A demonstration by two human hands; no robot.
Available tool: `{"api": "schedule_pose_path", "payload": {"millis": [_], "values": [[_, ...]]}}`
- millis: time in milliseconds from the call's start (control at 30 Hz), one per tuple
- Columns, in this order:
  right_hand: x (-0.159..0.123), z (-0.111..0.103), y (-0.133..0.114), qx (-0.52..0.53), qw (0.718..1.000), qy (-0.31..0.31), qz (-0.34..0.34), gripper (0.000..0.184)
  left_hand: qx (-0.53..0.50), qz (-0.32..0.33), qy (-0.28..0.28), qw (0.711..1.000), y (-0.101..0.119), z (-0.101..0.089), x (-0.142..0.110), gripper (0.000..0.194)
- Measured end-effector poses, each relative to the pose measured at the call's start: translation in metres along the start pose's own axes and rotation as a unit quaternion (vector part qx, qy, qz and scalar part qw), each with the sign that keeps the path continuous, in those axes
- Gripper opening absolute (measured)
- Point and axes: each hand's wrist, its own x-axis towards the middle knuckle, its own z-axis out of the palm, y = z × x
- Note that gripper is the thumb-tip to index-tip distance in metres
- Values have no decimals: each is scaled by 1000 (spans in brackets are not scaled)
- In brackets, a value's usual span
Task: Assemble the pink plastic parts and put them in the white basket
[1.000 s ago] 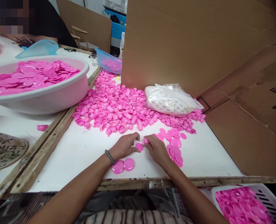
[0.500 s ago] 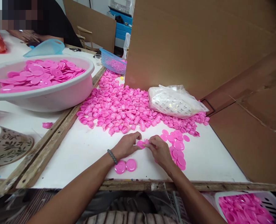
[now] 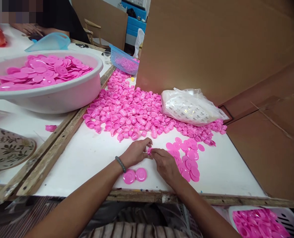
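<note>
Pink piece [image 3: 149, 151] pinched at fingertips of right hand [image 3: 165, 162]; left hand [image 3: 136, 153] curled beside it, grip unclear

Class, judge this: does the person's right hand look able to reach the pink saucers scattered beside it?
Likely yes: the pink saucers lie beside the right hand with nothing visible between, though it holds a small pink piece.
</note>
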Motion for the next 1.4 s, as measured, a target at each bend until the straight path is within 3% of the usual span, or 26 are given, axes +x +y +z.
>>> {"api": "schedule_pose_path", "payload": {"millis": [233,300,633,833,1200,1400], "values": [[-1,3,7,138,985,82,68,22,-13,-2,1,1000,0,0,1,33],[-1,1,10,135,982,102,86,21,-11,-5,0,1000,0,0,1,33],[5,-6,10,7,1000,-13,10,27,0,-4,8,1000,-3,4,2,32],[9,-9,11,-41,998,-48,-27,29,20,4,14,1000,-4,5,3,33],[15,-16,20,15,997,-63,-36,27,53,11,20,998,-5,6,2,21],[0,-3,17,-54,996,-31,-59,32,55,11,15,998,-4,5,2,21]]}}
